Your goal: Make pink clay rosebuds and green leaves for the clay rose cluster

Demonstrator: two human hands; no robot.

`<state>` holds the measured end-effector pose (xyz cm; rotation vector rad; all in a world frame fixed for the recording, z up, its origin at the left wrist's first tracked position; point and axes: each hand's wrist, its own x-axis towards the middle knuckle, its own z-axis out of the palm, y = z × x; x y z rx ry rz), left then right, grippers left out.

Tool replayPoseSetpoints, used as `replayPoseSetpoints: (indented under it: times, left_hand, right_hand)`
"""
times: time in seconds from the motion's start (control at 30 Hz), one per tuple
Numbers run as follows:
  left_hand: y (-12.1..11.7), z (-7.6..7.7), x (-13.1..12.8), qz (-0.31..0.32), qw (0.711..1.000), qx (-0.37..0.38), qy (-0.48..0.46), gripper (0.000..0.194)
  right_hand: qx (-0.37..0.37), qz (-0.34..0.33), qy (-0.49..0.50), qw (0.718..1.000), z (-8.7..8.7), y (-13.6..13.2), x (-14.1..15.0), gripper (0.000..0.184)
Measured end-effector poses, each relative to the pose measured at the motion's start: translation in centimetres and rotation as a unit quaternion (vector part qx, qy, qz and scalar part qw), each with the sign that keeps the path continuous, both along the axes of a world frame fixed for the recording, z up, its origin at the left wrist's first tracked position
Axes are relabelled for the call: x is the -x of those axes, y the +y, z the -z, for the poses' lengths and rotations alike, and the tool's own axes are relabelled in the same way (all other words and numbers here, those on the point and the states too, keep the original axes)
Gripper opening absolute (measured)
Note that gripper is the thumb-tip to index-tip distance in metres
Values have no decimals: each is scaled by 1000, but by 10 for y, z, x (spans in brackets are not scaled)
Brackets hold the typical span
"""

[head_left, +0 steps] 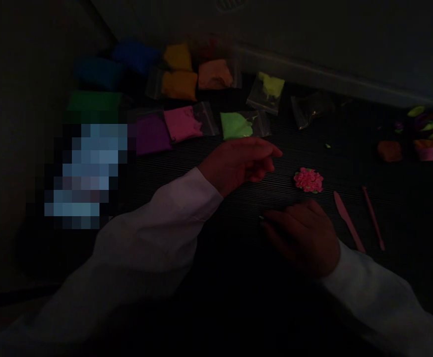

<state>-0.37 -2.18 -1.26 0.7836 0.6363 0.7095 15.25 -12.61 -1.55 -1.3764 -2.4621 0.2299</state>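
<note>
In dim light, my right hand point(305, 238) is closed in a pinch, with a tiny pale piece of clay point(261, 217) showing at its thumb and fingertips. My left hand point(238, 161) hovers over the dark table, index finger stretched out and the other fingers loosely bent. Nothing shows in it. A pink clay flower point(308, 180) with green edges lies just beyond my right hand. To the right of that hand are a pink plastic clay knife point(348, 220) and a thin pink modelling stick point(373, 218).
Bags of light green point(235, 125), pink point(182, 123) and purple clay point(151, 133) lie beyond my left hand, with several more behind. A blurred-out bright patch point(90, 168) is at left. A brown lump point(389, 150) and a small pink pot point(426, 150) stand at right.
</note>
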Motion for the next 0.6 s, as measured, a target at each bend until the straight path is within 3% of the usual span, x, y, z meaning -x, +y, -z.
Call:
replayPoseSetpoints:
  times: [0.6]
  left_hand:
    - [0,-2,0,1,1000,2,8,15]
  right_hand:
    - [-13,10,-7,1000,-3,-2,-3,16]
